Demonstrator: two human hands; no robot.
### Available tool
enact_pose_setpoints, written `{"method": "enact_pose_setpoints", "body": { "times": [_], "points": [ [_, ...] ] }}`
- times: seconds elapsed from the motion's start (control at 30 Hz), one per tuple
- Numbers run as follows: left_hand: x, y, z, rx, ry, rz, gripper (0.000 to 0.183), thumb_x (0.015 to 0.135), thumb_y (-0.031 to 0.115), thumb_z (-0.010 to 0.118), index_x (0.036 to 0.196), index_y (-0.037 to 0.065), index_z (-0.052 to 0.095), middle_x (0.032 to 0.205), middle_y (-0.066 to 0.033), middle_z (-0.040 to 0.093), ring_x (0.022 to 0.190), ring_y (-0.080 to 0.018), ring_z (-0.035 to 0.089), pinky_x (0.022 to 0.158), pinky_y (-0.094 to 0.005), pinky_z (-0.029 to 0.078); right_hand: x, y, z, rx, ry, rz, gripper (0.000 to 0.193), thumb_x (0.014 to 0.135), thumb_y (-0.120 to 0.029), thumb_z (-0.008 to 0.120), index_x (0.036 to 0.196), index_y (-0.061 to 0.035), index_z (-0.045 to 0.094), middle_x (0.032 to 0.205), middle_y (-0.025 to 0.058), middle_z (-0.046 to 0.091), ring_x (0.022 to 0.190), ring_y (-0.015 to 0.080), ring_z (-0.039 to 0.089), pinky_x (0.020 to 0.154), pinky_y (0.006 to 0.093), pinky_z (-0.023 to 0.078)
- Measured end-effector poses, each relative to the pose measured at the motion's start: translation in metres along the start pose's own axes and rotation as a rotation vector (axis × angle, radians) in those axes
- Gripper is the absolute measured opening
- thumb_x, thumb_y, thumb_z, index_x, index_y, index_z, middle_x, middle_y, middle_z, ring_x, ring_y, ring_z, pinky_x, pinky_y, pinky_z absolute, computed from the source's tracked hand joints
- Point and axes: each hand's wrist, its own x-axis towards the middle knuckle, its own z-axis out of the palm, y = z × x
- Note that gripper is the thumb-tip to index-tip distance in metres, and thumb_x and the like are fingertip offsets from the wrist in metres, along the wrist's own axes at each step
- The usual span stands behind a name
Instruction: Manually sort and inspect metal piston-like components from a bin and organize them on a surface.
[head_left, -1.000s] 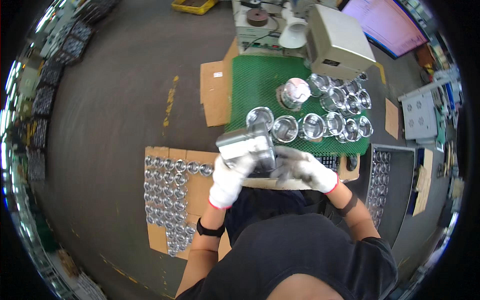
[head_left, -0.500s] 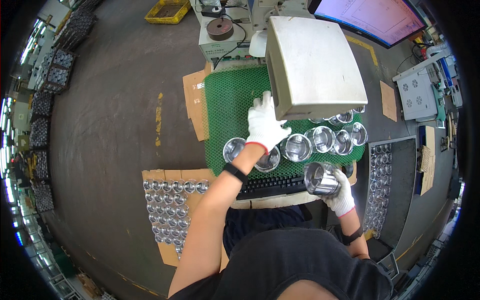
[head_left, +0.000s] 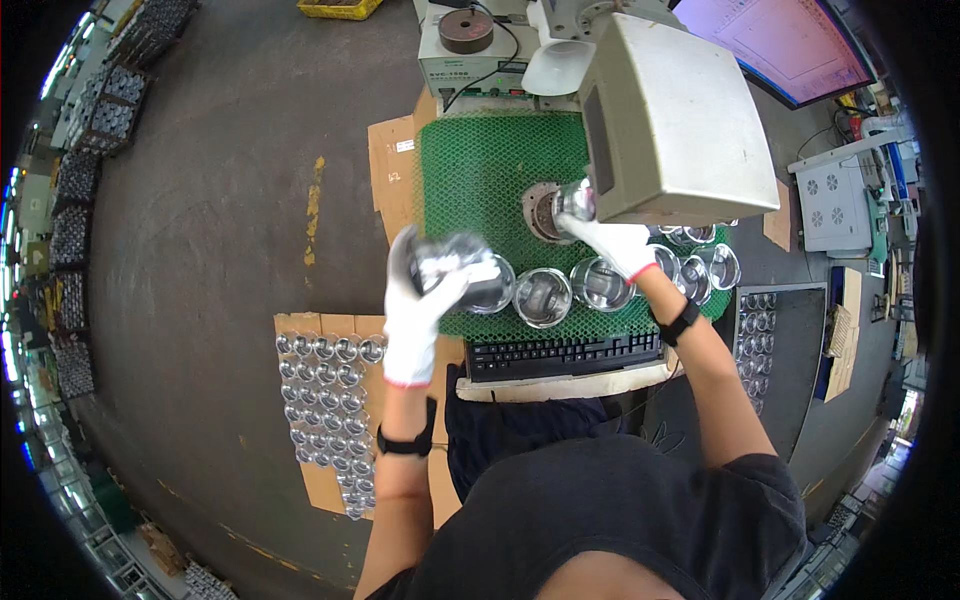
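Note:
My left hand (head_left: 412,325), in a white knit glove, grips a shiny metal piston (head_left: 440,258), smeared by motion, at the left side of the green mesh mat (head_left: 480,170). Gloved in the same white, my right hand (head_left: 612,242) has its fingers on another piston (head_left: 577,201). That piston is tilted at a round metal fixture (head_left: 542,213), beneath the left edge of the big beige machine head (head_left: 685,120). Nearer me, a row of hollow pistons stands on the mat, among them one piston (head_left: 543,297) and a larger-looking piston (head_left: 602,284) to its right.
A black keyboard (head_left: 565,357) lies along the mat's near edge. Several rows of pistons stand on cardboard (head_left: 320,488) at lower left. More sit in a grey tray (head_left: 795,340) at right. A control box (head_left: 475,72) and a monitor (head_left: 775,40) are beyond the mat.
My left hand has come back from the fixture to the mat's left side, now with a piston. My right hand has carried its piston forward and left to the fixture.

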Motion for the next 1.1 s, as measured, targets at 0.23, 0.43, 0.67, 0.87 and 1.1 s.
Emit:
{"method": "enact_pose_setpoints", "body": {
  "times": [0.23,0.43,0.67,0.87,1.1],
  "points": [
    [-0.12,-0.082,-0.14,-0.094,0.345,-0.314,0.08,0.079,0.005,0.078,0.147,0.001,0.037,0.135,-0.0161,0.051,0.109,-0.0251,0.063,0.091,-0.0375,0.056,0.022,-0.031,0.033,-0.362,0.236,-0.22,0.07,0.071,-0.044,0.077,0.13,-0.013,0.054,0.116,0.0212,0.057,0.107,0.0413,0.057,0.092,0.0489,0.05],
    [-0.244,-0.086,-0.197,-0.536,0.593,-0.585,0.05,0.088,0.012,0.07,0.131,0.0,0.047,0.115,-0.0193,0.065,0.102,-0.0323,0.07,0.081,-0.0454,0.063,0.015,-0.07,0.036,-0.615,0.239,-0.685,0.071,0.078,-0.051,0.07,0.134,-0.01,0.054,0.125,0.0244,0.058,0.111,0.0406,0.06,0.09,0.048,0.052],
    [-0.265,-0.081,-0.19,-0.449,0.511,-0.581,0.036,0.091,0.02,0.071,0.119,-0.001,0.062,0.109,-0.0138,0.072,0.092,-0.0225,0.073,0.08,-0.0367,0.062,0.008,-0.003,0.053,-0.536,0.487,-0.43,0.056,0.079,-0.028,0.074,0.128,-0.0031,0.059,0.121,0.024,0.06,0.107,0.0414,0.059,0.093,0.0476,0.049],
    [-0.196,-0.057,-0.17,-0.232,0.238,-0.339,0.038,0.092,0.027,0.071,0.12,0.004,0.06,0.108,-0.0044,0.069,0.1,-0.013,0.066,0.09,-0.0285,0.051,0.026,0.004,0.055,-0.635,0.493,-0.469,0.066,0.081,-0.033,0.074,0.137,-0.0063,0.051,0.131,0.0227,0.054,0.118,0.0418,0.052,0.097,0.05,0.046],
    [-0.152,-0.047,-0.154,-0.18,0.096,-0.271,0.088,0.082,0.032,0.081,0.151,0.003,0.034,0.144,-0.0136,0.05,0.134,-0.0235,0.046,0.114,-0.0339,0.034,-0.059,-0.025,0.051,-0.609,0.616,-0.514,0.07,0.086,-0.035,0.067,0.146,-0.0059,0.044,0.146,0.0268,0.043,0.134,0.045,0.042,0.113,0.054,0.032]
  ]
}}
